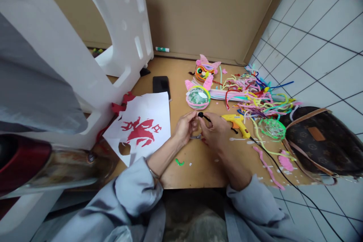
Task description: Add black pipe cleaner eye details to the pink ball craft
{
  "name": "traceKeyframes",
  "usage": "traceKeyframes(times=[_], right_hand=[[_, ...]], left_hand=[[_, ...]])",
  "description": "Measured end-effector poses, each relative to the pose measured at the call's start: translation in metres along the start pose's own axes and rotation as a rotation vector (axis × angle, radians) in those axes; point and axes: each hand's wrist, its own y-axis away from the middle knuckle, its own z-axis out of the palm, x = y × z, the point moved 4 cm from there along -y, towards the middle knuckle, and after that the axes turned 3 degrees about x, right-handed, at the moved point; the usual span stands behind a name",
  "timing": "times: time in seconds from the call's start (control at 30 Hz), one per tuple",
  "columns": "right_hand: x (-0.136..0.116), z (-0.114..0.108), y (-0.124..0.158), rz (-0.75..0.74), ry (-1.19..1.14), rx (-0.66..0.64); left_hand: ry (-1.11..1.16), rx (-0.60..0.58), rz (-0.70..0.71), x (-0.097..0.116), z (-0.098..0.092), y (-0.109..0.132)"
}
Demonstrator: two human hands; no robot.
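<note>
My right hand (213,130) has its fingers closed on a black pipe cleaner (201,114) whose tip is curled into a small round coil. My left hand (186,126) meets it from the left, fingertips pinched beside the coil; whether they grip the same strip is hidden. A small metallic tool (195,137) lies on the table between the hands, partly covered. Just beyond them sits a round green-and-white ornament (198,97) with a pink and yellow rim and pink fuzzy ears. A yellow glue gun (236,121) lies right of my right hand.
A finished-looking lion-head ornament (204,72) stands behind, near a tangle of coloured pipe cleaners (255,96). White paper with red cut-outs (161,111) and a black phone (160,84) lie left. A brown handbag (326,140) and green wire form (272,129) are right.
</note>
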Motion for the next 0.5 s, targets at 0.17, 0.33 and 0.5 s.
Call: traceKeyframes(times=[0.17, 0.33, 0.5], right_hand=[[0.002, -0.001, 0.0, 0.004, -0.081, -0.005], [0.001, 0.0, 0.001, -0.056, -0.11, -0.053], [-0.002, 0.002, 0.001, -0.141, -0.075, -0.17]], left_hand=[[-0.154, -0.06, 0.12, 0.015, 0.002, 0.0], [-0.397, -0.24, 0.119, 0.032, 0.0, -0.001], [-0.631, -0.307, 0.123, 0.047, -0.011, -0.004]])
